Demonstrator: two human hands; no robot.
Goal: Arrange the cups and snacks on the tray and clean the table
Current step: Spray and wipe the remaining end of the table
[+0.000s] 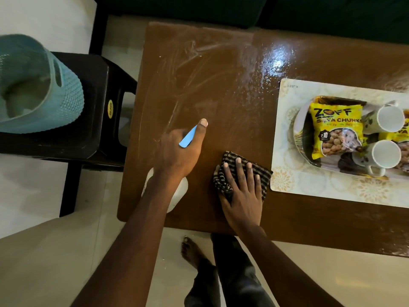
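My left hand (pixel 183 147) grips a white spray bottle (pixel 177 196) with a blue trigger (pixel 188 137), held over the brown table (pixel 199 74). Wet droplets and smears cover the tabletop's far part. My right hand (pixel 242 191) presses flat on a dark striped cloth (pixel 230 160) near the table's front edge. At the right a cream patterned tray (pixel 287 173) carries a plate (pixel 298 125), yellow snack packets (pixel 336 129) and two white cups (pixel 390 119) (pixel 386 154) lying on their sides.
A dark plastic stool (pixel 99 103) stands left of the table with a teal basket (pixel 39 85) on it. A dark green sofa (pixel 221 7) runs along the far side. My bare foot (pixel 192 251) and trouser leg show below the table's front edge.
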